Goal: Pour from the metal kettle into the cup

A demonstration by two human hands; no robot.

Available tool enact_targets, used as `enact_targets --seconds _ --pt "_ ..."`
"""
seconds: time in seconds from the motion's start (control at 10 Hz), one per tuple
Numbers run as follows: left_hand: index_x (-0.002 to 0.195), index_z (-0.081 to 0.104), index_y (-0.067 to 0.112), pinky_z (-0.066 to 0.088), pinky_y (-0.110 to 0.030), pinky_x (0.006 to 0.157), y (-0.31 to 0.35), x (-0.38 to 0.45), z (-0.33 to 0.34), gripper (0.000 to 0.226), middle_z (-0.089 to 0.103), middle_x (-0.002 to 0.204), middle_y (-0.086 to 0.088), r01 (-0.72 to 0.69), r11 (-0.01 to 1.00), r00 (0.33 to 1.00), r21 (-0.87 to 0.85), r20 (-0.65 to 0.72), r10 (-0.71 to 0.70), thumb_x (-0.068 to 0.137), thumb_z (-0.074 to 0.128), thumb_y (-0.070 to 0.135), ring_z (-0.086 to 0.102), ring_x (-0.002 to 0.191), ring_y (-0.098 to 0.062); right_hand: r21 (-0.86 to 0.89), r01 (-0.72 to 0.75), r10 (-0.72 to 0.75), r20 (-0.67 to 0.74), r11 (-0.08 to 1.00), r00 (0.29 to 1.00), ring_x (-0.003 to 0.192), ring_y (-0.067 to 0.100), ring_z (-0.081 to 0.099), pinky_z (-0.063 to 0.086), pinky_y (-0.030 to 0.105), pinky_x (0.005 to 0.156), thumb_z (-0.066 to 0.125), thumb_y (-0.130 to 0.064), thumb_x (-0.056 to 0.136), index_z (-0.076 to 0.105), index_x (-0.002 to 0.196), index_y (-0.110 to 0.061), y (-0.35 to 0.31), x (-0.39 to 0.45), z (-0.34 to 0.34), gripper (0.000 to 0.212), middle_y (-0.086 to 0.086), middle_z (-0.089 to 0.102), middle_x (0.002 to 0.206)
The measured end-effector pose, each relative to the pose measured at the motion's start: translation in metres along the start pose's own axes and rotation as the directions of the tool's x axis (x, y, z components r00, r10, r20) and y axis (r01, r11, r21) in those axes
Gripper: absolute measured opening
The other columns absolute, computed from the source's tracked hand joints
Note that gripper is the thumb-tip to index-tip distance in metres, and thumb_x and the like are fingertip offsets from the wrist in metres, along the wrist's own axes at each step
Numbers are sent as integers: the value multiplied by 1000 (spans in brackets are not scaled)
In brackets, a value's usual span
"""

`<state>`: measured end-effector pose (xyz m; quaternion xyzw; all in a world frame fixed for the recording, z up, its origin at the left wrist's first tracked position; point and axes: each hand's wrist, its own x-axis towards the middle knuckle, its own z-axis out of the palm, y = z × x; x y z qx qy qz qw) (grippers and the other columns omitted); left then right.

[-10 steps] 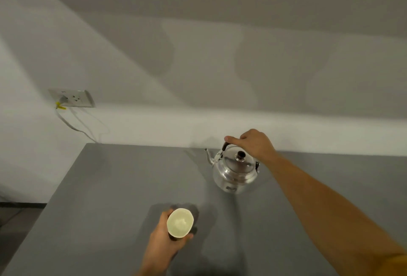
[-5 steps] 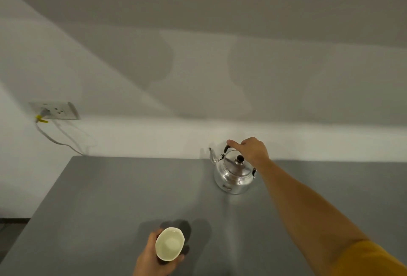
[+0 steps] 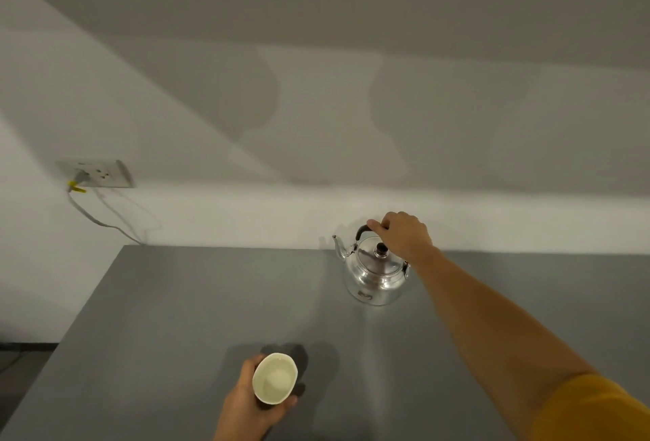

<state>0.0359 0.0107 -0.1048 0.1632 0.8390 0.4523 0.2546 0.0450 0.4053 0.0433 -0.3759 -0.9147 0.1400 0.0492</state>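
A shiny metal kettle [image 3: 374, 273] with a black lid knob and a black top handle stands on the grey table [image 3: 183, 310], near its far edge, spout pointing left. My right hand [image 3: 402, 237] is closed around the kettle's handle from above. Near the front of the table my left hand [image 3: 251, 409] grips a pale cream cup [image 3: 275, 377] from the side. The cup is upright, its mouth facing the camera. I cannot tell whether the cup rests on the table or hangs just above it.
A white wall runs right behind the table. A wall socket [image 3: 96, 173] with a plugged-in grey cable [image 3: 98, 222] sits at the left. The table's left edge drops off to a dark floor [image 3: 21, 370].
The view has shifted slightly. My right hand stays on the kettle handle and the kettle has not lifted. My left hand keeps hold of the cup near the front.
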Motion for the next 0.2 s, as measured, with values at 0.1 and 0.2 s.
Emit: enact_targets --seconds 0.1,0.2 --pt "113 51 48 52 -12 74 7 -2 -6 83 66 101 42 -21 1000 1000 -5 18 21 46 98 35 66 87 16 -101 76 -91 -155 992 984 109 28 52 45 44 93 43 -58 98 66 111 -15 0 -12 -8 51 7 61 112" --pt "124 47 50 46 -4 80 17 -10 -20 100 65 110 44 -67 998 996 8 66 67 41 101 35 65 99 13 -117 143 -163 -187 983 969 108 28 51 48 44 90 46 -52 99 65 111 -12 -5 -29 -16 46 9 61 112"
